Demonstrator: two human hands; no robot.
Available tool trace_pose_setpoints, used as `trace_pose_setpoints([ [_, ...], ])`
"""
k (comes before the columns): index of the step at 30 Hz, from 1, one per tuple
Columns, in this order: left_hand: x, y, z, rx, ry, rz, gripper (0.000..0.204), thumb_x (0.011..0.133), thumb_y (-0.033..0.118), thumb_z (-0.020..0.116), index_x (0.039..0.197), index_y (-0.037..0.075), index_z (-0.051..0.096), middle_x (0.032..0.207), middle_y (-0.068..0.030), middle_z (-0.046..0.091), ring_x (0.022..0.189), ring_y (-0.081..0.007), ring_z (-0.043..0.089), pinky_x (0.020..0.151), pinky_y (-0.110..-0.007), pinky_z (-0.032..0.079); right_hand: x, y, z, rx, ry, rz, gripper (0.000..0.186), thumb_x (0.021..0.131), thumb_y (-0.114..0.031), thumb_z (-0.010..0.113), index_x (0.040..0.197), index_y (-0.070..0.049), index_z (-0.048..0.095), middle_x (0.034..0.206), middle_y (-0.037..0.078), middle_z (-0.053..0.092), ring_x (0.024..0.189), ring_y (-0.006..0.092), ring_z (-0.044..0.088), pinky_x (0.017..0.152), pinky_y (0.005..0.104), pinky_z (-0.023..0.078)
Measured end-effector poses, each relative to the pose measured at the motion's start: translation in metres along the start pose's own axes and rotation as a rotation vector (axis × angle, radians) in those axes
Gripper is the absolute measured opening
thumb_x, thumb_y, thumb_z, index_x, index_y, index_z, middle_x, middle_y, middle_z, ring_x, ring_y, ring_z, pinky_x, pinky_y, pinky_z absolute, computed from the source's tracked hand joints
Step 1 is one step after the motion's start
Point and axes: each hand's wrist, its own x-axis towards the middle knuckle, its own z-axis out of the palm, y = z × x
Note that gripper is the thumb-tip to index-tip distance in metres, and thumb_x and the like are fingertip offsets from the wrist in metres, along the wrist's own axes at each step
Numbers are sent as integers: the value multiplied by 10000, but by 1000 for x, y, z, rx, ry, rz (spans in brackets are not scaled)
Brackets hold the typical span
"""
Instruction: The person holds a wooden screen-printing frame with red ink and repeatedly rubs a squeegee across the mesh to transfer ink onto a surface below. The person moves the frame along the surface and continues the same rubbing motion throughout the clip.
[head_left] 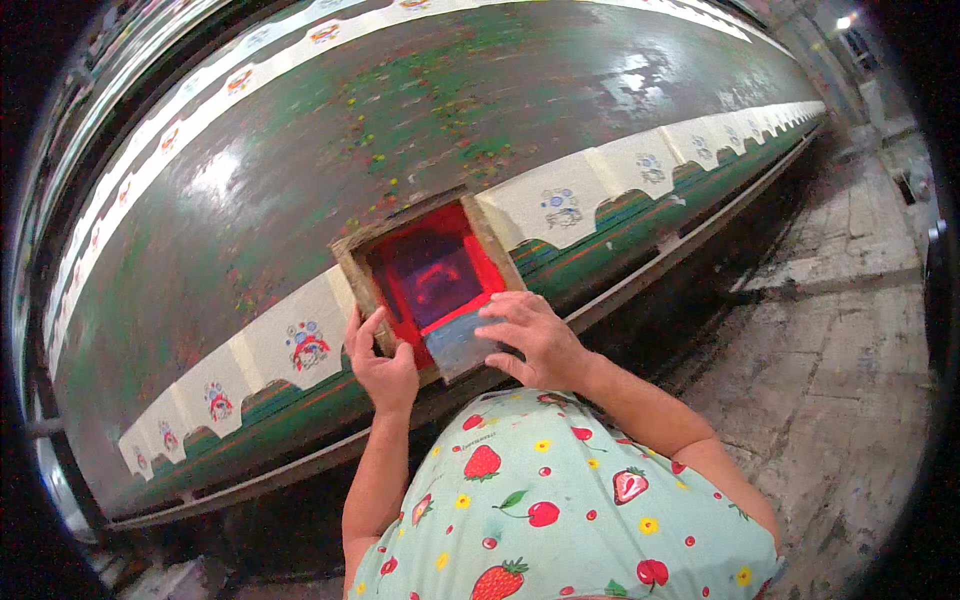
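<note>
A wooden screen-printing frame lies across the row of cream fabric pieces at the table's near edge. Its mesh is dark purple in the middle, with wet red ink around it. My right hand grips a grey-blue squeegee at the near end inside the frame. At the frame's left side, my left hand holds the wooden edge between thumb and fingers. Left of the frame, a fabric piece bears a cartoon print with red in it. To the right, another piece has blue and outline parts without red.
The long dark green table is spotted with paint and wet-looking in places. More printed pieces line its far edge. A rail runs along the near side. Grey floor lies to the right.
</note>
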Motion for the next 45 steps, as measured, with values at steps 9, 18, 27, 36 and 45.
trace_pose_setpoints([
  [9,-1,36,33,-151,34,4,422,773,-140,690,1125,64,802,1708,-263,571,1592,-394,537,1321,-468,402,-47,48,-26,223,248,308,441,926,-96,890,1346,-68,757,1446,179,723,1393,393,651,1228,514,493],
  [18,-23,87,175,-123,48,118,394,798,-140,696,1115,73,791,1701,-295,562,1610,-425,509,1322,-489,377,-97,144,-116,174,310,308,441,903,-68,887,1330,-78,773,1447,150,741,1412,379,646,1244,511,484],
  [27,-34,117,238,-182,76,24,332,813,-141,691,1067,53,782,1686,-294,582,1600,-398,539,1297,-461,420,-124,207,-172,261,225,221,500,881,-38,896,1358,-90,754,1465,148,722,1445,393,623,1254,527,481],
  [36,-30,110,237,-283,55,-100,318,816,-144,689,1075,27,759,1716,-290,565,1602,-351,544,1308,-452,417,-125,220,-183,341,180,167,496,887,-54,901,1359,-95,757,1480,148,708,1462,402,609,1263,548,472],
  [45,-30,108,236,-317,41,-141,302,826,-141,683,1081,7,751,1738,-288,540,1583,-338,561,1298,-430,427,-129,220,-205,224,129,114,451,887,-24,883,1315,-75,750,1453,152,706,1425,411,639,1202,539,515],
])
